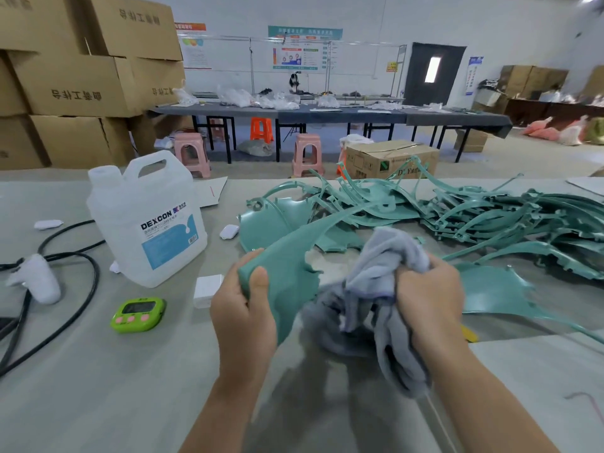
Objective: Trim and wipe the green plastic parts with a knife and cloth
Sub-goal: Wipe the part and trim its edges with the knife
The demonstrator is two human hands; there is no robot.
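Green plastic part (287, 282) pinched by left fingers (258, 281); right fingers (439, 269) clench grey cloth (385, 256), seemingly touching it.

- It was a factory workshop: cardboard cartons (75, 83) stood stacked on the left.
- Long dark work tables (327, 115) carried plastic bags (235, 97), with plastic stools (191, 152) beneath them.
- Printed notice boards (304, 49) hung on the far wall (376, 24).
- Moulded green plastic parts (490, 217) lay heaped on the near bench (98, 387) beside a DEXCON jug (147, 220).

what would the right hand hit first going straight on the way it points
The right hand, gripping the cloth, would likely meet the green part held by the left hand; depth is unclear.
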